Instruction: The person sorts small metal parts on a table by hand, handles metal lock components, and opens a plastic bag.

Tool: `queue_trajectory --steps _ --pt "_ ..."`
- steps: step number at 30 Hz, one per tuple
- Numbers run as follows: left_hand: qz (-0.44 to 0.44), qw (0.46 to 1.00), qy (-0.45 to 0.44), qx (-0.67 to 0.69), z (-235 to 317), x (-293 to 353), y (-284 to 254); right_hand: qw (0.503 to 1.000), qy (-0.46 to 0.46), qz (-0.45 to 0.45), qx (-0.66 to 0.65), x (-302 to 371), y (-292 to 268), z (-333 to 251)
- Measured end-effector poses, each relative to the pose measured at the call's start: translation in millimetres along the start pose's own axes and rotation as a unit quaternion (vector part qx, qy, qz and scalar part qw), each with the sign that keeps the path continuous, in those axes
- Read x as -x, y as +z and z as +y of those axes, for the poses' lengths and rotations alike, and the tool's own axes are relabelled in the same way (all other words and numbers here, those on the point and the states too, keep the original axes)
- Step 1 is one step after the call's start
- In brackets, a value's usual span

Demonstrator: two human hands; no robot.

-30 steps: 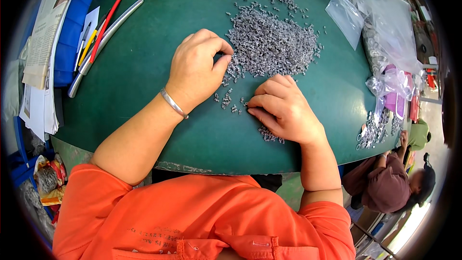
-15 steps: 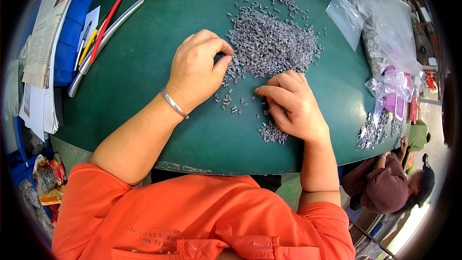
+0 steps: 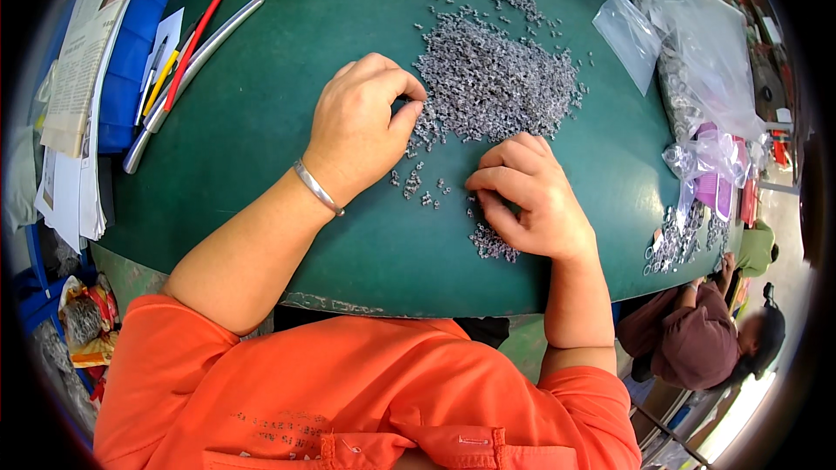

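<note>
A heap of tiny grey metal-looking parts [image 3: 496, 78] is spread on the green table [image 3: 287, 52] in front of me. My left hand [image 3: 361, 117], with a silver bangle on its wrist, rests at the heap's left edge. Its thumb and index finger are pinched together; anything between them is too small to make out. Just below the heap, my right hand [image 3: 540, 200] has its fingers curled and the thumb under the index finger, hiding whatever they hold. A small cluster of the same parts [image 3: 494, 244] lies under that thumb. Several loose parts [image 3: 412, 183] are scattered between both hands.
At the left are pens [image 3: 196, 48], a curved silver strip [image 3: 209, 48] and a blue bin [image 3: 122, 78] with papers. Clear plastic bags [image 3: 710, 52] and metal rings [image 3: 675, 244] lie at the right. Beyond that edge sits a person in a maroon top [image 3: 697, 339].
My right hand has dipped slightly toward the small cluster, its thumb lower. A few loose parts near its fingertips no longer show. The left hand keeps its pinch at the heap.
</note>
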State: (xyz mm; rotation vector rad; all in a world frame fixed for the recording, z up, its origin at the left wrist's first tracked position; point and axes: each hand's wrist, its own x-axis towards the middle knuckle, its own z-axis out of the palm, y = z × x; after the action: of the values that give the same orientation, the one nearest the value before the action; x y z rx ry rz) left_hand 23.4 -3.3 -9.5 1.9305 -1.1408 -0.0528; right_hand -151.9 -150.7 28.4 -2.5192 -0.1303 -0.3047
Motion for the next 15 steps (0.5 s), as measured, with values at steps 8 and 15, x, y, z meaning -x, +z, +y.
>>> queue_trajectory --steps 8,15 --pt "0.006 1.000 -0.007 0.014 -2 1 -1 0.999 -0.036 -0.025 0.021 -5 3 -2" --pt "-0.001 1.000 0.003 -0.008 0 1 -1 0.999 -0.037 0.027 0.025 -11 19 -3"
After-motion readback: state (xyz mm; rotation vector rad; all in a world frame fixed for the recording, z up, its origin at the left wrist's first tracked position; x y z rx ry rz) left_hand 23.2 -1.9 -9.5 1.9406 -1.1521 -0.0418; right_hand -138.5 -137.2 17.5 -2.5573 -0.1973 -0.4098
